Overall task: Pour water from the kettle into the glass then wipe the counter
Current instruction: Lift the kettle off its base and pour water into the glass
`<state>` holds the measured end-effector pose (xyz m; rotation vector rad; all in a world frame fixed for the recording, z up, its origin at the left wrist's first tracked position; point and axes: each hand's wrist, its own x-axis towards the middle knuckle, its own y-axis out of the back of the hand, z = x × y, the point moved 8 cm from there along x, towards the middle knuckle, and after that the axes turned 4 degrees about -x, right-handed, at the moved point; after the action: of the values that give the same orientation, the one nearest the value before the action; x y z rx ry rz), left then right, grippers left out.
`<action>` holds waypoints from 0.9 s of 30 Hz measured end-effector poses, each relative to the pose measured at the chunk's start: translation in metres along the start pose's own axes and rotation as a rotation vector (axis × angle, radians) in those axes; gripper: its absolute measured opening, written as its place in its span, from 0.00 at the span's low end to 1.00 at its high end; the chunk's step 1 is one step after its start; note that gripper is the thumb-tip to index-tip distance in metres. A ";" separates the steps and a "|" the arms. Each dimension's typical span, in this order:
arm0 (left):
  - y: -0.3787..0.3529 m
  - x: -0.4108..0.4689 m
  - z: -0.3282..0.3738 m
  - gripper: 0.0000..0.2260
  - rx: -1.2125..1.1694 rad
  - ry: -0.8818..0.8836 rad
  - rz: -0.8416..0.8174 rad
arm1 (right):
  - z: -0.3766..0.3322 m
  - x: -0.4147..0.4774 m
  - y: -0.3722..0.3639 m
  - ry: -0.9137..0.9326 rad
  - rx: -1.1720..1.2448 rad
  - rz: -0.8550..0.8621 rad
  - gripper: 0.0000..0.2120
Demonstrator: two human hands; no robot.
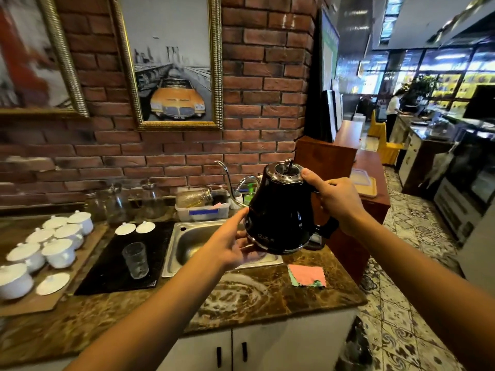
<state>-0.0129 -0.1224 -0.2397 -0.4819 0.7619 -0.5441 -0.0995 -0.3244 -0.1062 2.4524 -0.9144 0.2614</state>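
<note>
My right hand [337,202] has its fingers curled round the handle of the black kettle [278,210], with the thumb laid up against the chrome rim of the lid. My left hand [233,242] is not clamped. Its fingers lie fairly straight under the kettle's base, and the thumb reaches up along the lower side wall, touching it. The kettle hangs in the air between my two hands, about upright. Its thin gooseneck spout [227,180] points away to the left, towards the brick wall.

Below the kettle is the right-hand part of the steel sink [192,242]. The glass [135,259] stands upright on the black mat [107,269], to the left of the sink and well apart from the kettle and both hands. A pink cloth [308,274] lies flat on the brown marble counter [241,298], just right of the sink's front corner. White lidded cups [57,251] sit grouped on a board at the far left.
</note>
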 end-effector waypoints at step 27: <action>0.172 -0.062 0.127 0.30 0.068 0.033 -0.003 | -0.104 -0.032 -0.193 -0.039 0.017 -0.076 0.35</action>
<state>0.0933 0.0726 -0.2293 -0.4125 0.7717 -0.5798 0.0019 -0.1277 -0.1038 2.5092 -0.8356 0.1963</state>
